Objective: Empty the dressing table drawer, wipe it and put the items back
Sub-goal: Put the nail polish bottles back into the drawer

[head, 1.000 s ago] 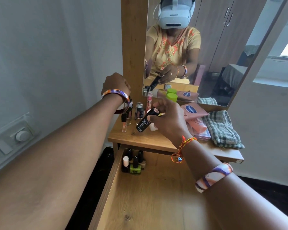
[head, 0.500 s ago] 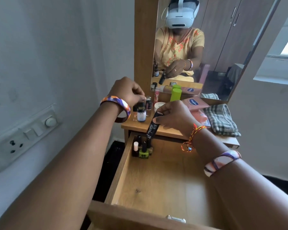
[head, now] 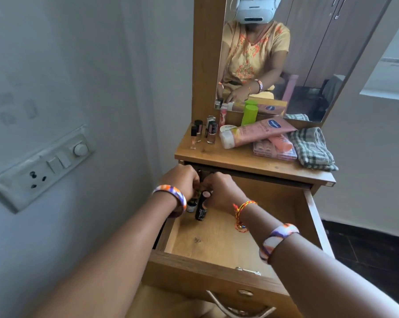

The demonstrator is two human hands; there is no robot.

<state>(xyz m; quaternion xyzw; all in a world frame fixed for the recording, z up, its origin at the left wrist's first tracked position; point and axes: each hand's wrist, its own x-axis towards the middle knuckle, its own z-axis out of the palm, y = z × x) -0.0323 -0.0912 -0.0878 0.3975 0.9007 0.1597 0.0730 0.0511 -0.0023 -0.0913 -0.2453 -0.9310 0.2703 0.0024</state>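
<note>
The wooden drawer (head: 216,268) is pulled open below the dressing table top (head: 244,160). Both hands are down in its far left corner. My right hand (head: 221,191) holds a black tube with a pink cap (head: 202,207), standing upright on the drawer floor. My left hand (head: 182,180) is closed over a small dark bottle with a white label (head: 191,205) beside the tube. Other small bottles behind the hands are mostly hidden. On the table top stand several small nail polish bottles (head: 203,131), a pink lotion tube (head: 256,131), a green-capped bottle (head: 249,114) and a pink flat case (head: 274,153).
A folded checked cloth (head: 313,148) lies at the right of the table top. A mirror (head: 285,53) rises behind it. A switch and socket panel (head: 42,166) is on the left wall. The drawer's metal handle (head: 235,308) is at the front.
Both hands came down from the table top into the drawer's far left corner, bringing the black tube and the small bottle with them. The camera tilted downward.
</note>
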